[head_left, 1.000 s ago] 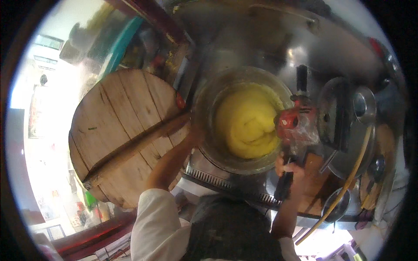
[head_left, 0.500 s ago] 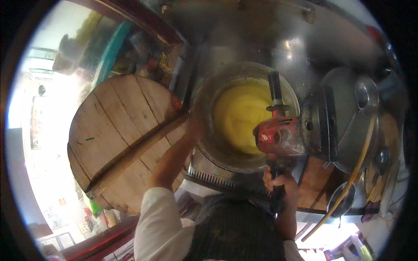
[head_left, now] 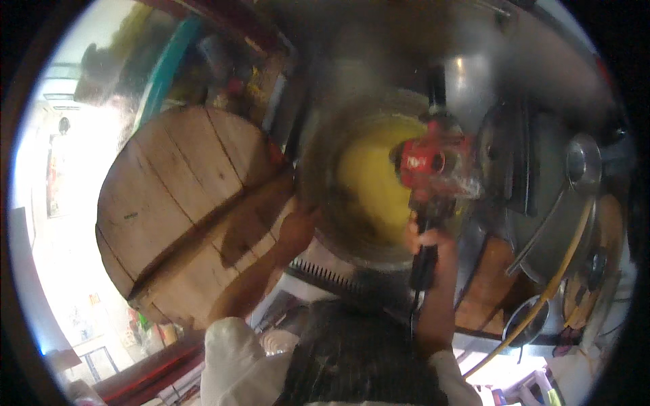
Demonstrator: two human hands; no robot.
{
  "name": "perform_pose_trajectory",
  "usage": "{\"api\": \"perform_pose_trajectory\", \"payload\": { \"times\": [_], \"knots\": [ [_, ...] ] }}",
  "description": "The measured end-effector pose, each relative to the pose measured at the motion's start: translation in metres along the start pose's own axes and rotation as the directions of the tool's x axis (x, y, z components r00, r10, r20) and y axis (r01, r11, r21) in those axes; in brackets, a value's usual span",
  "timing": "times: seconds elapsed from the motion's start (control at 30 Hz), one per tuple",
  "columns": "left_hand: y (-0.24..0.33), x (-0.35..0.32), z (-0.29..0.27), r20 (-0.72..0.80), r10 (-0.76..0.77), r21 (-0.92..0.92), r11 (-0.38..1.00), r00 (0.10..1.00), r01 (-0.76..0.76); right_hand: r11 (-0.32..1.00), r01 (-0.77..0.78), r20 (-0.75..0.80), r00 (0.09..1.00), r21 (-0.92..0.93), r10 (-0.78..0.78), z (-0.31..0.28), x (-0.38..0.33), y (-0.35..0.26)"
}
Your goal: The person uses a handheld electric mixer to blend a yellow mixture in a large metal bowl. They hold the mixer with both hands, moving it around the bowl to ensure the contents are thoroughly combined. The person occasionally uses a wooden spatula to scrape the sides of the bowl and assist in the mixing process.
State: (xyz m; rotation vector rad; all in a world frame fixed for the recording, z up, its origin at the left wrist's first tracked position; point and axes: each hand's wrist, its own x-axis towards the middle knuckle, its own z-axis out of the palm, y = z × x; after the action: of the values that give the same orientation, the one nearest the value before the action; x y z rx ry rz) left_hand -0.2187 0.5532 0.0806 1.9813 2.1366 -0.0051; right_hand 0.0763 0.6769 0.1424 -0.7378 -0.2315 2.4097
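Note:
My right hand (head_left: 433,238) is wrapped round the black handle of a red power drill (head_left: 437,161), which it holds over the right side of a large metal pot (head_left: 321,233). A smooth yellow mixture (head_left: 372,179) lies in the pot. Whatever the drill drives is hidden beneath its body. At the pot's left front rim is my left hand (head_left: 299,224), its fingers closed against the edge and somewhat blurred. Beside it on the left lies a big round wooden lid (head_left: 176,183) with a bar across it.
Under the pot is a stove with a slotted front edge (head_left: 325,274). To the right stand a dark pan (head_left: 504,162), a wide grey wok (head_left: 542,237), a long-handled ladle (head_left: 583,162) and a strainer (head_left: 527,321). A brown board (head_left: 491,284) lies near the right forearm.
The drill and my right hand have moved away from me, toward the pot's far side. My left hand has slid nearer to me along the pot's left rim.

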Motion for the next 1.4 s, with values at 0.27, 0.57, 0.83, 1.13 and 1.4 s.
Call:
{"api": "perform_pose_trajectory", "payload": {
  "times": [0.27, 0.57, 0.83, 1.13, 1.4],
  "knots": [
    [0.015, -0.080, -0.031, 0.320, -0.123, -0.103, 0.981, 0.939, 0.163, 0.990, 0.071, -0.037, 0.996, -0.121, -0.076, -0.007, -0.012, -0.014],
    [0.001, -0.213, 0.080, -0.013, -0.275, -0.255, 0.931, 0.961, 0.263, 0.993, 0.024, -0.069, 0.997, -0.115, -0.032, -0.016, -0.081, -0.023],
    [0.024, -0.089, 0.052, -0.050, -0.193, -0.271, 0.947, 0.980, 0.172, 0.995, -0.095, -0.110, 0.989, 0.023, 0.097, 0.008, -0.109, 0.003],
    [0.117, 0.165, -0.125, 0.009, -0.141, -1.000, -0.021, 0.990, 0.007, 0.976, -0.093, 0.048, 0.993, -0.196, 0.105, 0.007, -0.039, 0.034],
    [0.096, 0.169, -0.146, 0.210, -0.252, -0.958, -0.248, 0.945, 0.146, 0.689, -0.046, 0.019, 0.996, -0.723, 0.087, -0.011, 0.001, 0.025]
  ]
}}
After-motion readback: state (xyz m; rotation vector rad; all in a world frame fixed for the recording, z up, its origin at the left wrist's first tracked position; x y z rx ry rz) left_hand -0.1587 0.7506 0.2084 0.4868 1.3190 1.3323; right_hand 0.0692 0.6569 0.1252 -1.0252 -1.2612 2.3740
